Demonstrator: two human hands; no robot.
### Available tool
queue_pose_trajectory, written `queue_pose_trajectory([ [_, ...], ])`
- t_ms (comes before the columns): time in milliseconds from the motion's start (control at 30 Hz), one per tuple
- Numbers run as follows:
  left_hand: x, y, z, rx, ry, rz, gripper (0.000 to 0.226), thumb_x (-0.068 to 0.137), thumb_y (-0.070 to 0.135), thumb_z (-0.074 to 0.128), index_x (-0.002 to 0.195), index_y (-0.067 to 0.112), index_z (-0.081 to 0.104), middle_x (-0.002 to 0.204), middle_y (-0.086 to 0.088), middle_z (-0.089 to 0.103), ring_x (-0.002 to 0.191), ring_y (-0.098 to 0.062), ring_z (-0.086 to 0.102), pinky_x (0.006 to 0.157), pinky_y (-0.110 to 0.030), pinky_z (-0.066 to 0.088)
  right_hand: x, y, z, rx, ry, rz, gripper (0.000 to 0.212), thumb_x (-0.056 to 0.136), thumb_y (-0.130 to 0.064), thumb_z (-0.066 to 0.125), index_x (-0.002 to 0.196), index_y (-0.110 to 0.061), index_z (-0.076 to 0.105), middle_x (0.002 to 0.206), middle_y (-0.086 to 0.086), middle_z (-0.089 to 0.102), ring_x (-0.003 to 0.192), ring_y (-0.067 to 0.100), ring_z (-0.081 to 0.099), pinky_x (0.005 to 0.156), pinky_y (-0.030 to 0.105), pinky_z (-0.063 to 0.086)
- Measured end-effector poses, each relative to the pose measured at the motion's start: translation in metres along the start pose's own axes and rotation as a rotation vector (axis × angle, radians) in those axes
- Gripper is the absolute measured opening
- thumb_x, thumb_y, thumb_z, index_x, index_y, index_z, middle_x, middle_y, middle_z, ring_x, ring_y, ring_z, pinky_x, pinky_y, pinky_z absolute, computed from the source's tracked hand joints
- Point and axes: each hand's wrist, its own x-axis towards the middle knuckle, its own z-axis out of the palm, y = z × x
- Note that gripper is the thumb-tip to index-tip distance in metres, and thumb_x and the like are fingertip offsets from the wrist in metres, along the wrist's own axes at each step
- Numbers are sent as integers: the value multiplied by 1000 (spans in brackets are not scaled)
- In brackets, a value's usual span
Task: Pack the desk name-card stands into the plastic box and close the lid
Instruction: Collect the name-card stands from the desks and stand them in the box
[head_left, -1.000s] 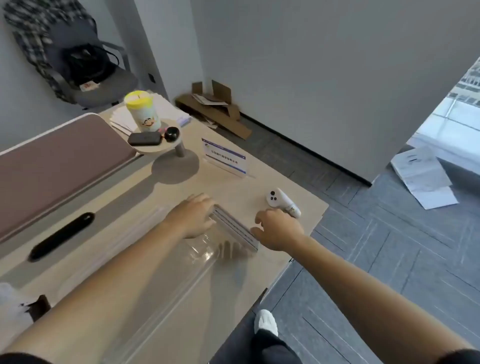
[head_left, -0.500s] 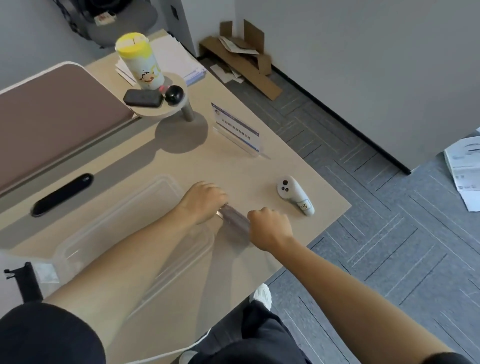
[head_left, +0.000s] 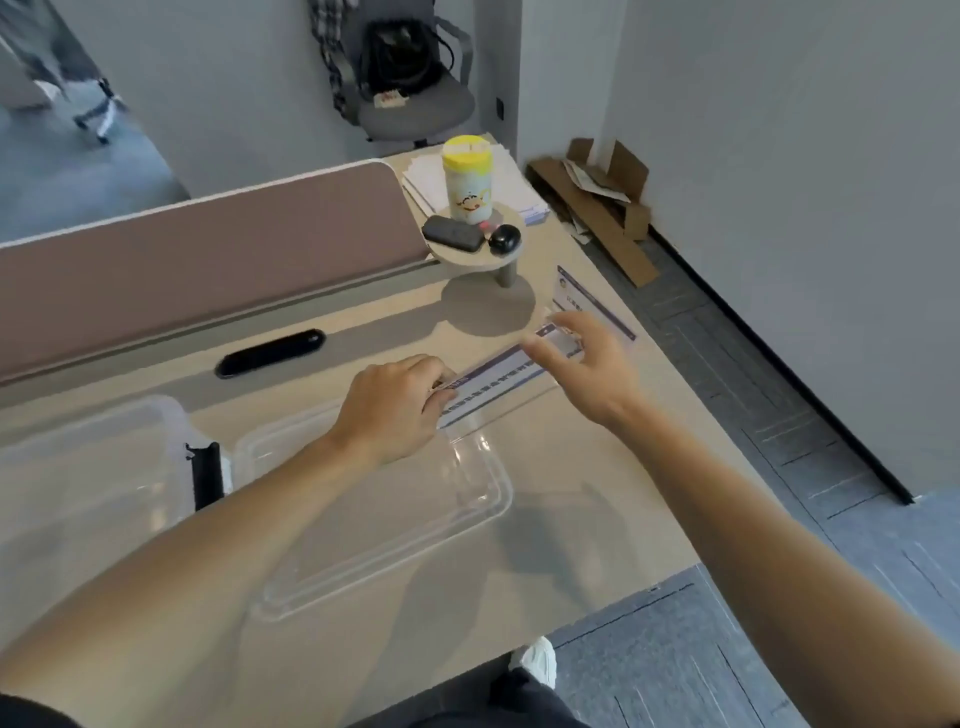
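Both hands hold one clear name-card stand (head_left: 496, 376) with a blue-and-white printed card, just above the desk. My left hand (head_left: 395, 402) grips its left end. My right hand (head_left: 587, 364) pinches its right end with thumb and fingers. A second stand (head_left: 597, 306) sits on the desk just beyond my right hand, partly hidden by it. What looks like the flat clear lid (head_left: 415, 525) lies below the held stand, under my left forearm. The clear plastic box (head_left: 88, 467) with a black latch (head_left: 207, 474) sits at the left.
A small round shelf (head_left: 467, 254) carries a yellow-capped canister (head_left: 467, 182), a black case and a black round object. Papers lie behind it. A pink divider panel (head_left: 208, 260) runs along the back. The desk edge falls away at right and front; cardboard lies on the floor.
The hands have carried the stand up and away toward the far right. Its printed face now shows. My right hand went from a fist to a finger pinch. The camera tilted up.
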Motion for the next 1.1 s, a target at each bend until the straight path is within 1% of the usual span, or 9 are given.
queue_pose_trajectory([
  [167,-70,-33,-69,3,105,-185,9,87,21,70,93,15,73,88,6,75,75,-19,68,60,-26,44,-10,-71,84,140,-77,-2,73,83,-70,57,141,-27,44,148,4,31,119,21,43,96,39,39],
  [267,-121,-61,-107,-62,103,-356,10,88,27,69,96,23,74,90,11,74,76,-14,68,64,-29,50,-20,-117,136,160,-135,-59,75,73,-70,63,128,-20,57,137,7,50,112,22,55,96,43,49],
  [367,-172,-91,-145,-382,31,-502,9,84,31,73,93,29,74,88,18,73,74,-5,69,70,-36,57,-38,-164,185,171,-221,-159,61,69,-63,68,112,-19,66,113,5,66,101,21,65,91,48,55],
  [500,-240,-137,-187,-761,-98,-614,62,63,65,74,120,48,58,129,22,58,120,-2,53,98,-29,44,-59,-220,235,319,-420,-268,29,72,-42,70,92,-21,68,89,-5,63,81,16,63,82,47,55],
  [600,-284,-164,-199,-964,-169,-691,97,50,72,79,136,56,36,145,3,45,128,-10,49,109,-37,39,-68,-252,270,433,-529,-279,16,73,-29,67,86,-20,69,70,-13,62,75,16,58,75,44,49],
  [767,-320,-176,-203,-1079,53,-747,100,56,51,86,139,48,31,132,-8,54,98,-17,69,87,-25,52,-76,-289,327,441,-662,-292,36,62,-43,69,91,-21,68,88,-10,62,91,15,56,74,35,51],
  [867,-337,-186,-202,-1097,251,-871,98,54,53,84,140,48,35,122,-10,59,93,-25,65,75,-18,51,-75,-303,368,343,-718,-263,47,73,-52,64,111,-25,61,110,-10,58,106,8,55,86,36,50],
  [967,-352,-202,-198,-1051,377,-999,94,53,56,83,136,51,39,120,-9,57,102,-17,59,79,-26,51,-71,-299,410,187,-841,-184,58,83,-64,56,133,-35,46,132,-10,48,129,21,45,101,46,45],
  [1100,-368,-222,-197,-1050,380,-1105,90,55,61,80,134,50,40,111,-19,64,96,-16,63,80,-25,53,-75,-289,469,292,-1072,31,87,64,-70,68,141,-54,31,141,-7,40,120,38,53,94,52,54],
])
